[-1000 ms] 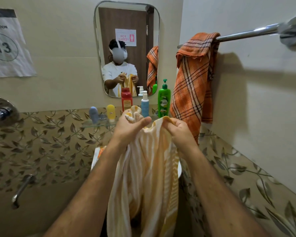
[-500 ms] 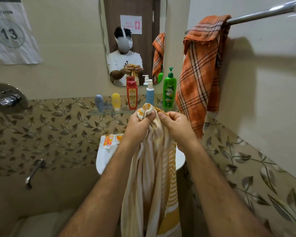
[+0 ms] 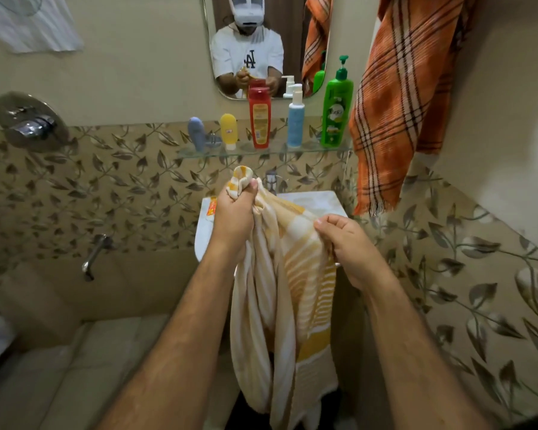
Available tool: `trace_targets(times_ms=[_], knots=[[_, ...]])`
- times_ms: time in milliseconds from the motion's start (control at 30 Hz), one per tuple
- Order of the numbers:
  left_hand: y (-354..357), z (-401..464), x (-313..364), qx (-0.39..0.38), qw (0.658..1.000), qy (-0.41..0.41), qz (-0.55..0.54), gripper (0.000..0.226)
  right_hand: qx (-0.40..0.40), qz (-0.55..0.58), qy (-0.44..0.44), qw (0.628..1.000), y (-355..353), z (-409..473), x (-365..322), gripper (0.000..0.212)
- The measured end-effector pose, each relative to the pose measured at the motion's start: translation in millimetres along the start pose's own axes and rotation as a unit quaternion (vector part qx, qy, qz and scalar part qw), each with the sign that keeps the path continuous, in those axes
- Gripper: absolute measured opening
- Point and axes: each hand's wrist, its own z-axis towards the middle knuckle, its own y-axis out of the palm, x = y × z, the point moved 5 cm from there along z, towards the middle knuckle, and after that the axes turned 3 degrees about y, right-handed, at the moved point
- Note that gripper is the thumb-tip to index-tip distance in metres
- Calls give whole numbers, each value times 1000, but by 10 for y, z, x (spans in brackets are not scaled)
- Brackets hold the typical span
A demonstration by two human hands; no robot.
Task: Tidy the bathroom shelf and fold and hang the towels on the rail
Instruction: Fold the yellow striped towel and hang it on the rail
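While gripping a striped towel (image 3: pixel 288 274) in front of the sink (image 3: pixel 320 201):
Bunching one corner in left hand (image 3: pixel 233 217), pinching its edge with right hand (image 3: pixel 347 246), below the shelf (image 3: pixel 261 149).

the top edge cuts off the orange plaid towel (image 3: pixel 398 97), so what it hangs from is out of sight. the mirror (image 3: pixel 208 57) is also cut at the top. the striped yellow towel (image 3: pixel 295 274) runs out of the bottom edge, its lower end unseen; it covers most of the white basin (image 3: pixel 204 234) and the lower part of the tap (image 3: pixel 271 181). the right hand (image 3: pixel 348 246) hides the cloth edge under its fingers. labels on the red bottle (image 3: pixel 259 119) and green bottle (image 3: pixel 336 110) are too blurred to read. the paper sign (image 3: pixel 35 23) is cropped at the top left.
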Motion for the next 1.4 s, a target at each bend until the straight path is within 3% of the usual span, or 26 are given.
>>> trace_targets(times_ms=[100, 167, 267, 433, 533, 633, 767, 833, 900, 933, 1000, 1067, 1233, 1300, 1400], knots=[[-175, 16, -30, 18, 1000, -6, -12, 21, -50, -19, -23, 998, 138, -42, 66, 25], [-219, 16, -33, 9, 1000, -4, -17, 23, -51, -112, -31, 992, 208, -36, 136, 30], [-332, 104, -17, 22, 999, -18, -31, 20, -4, -175, -39, 984, 198, 79, 277, 44], [-566, 349, 94, 36, 998, -17, -50, 11, 124, -234, -10, 964, 71, 271, 435, 35], [-701, 492, 73, 40, 998, -17, -34, 10, 136, -159, -9, 978, 197, 334, 325, 36], [-834, 587, 0, 33, 999, -13, -17, 12, 117, -73, -50, 989, 358, 387, 140, 50], [-844, 529, -168, -53, 998, -27, 10, 44, 133, -1, -88, 987, 532, 427, -76, 44], [-733, 464, -262, -144, 989, -45, 0, 51, 103, 12, -105, 989, 691, 453, -174, 34], [-610, 395, -305, -218, 974, -63, 20, 75, 47, 7, -108, 993, 905, 487, -259, 23], [-562, 368, -302, -246, 967, -63, 34, 76, 10, 7, -102, 995, 1015, 496, -297, 22], [-518, 358, -256, -280, 958, -40, 53, 48, -36, 12, -95, 995, 1144, 515, -354, 21], [-545, 366, -199, -270, 961, -30, 54, 29, -38, 1, -104, 994, 1162, 534, -401, 16], [-671, 475, -125, -140, 988, -34, 63, 26, -40, -32, -73, 996, 1067, 573, -360, 10], [-722, 524, -61, -77, 995, -29, 51, 13, -30, -82, -42, 995, 1001, 616, -240, 13], [-705, 536, 68, -59, 998, -15, 16, 5, 27, -178, -8, 984, 859, 691, -8, 3]])
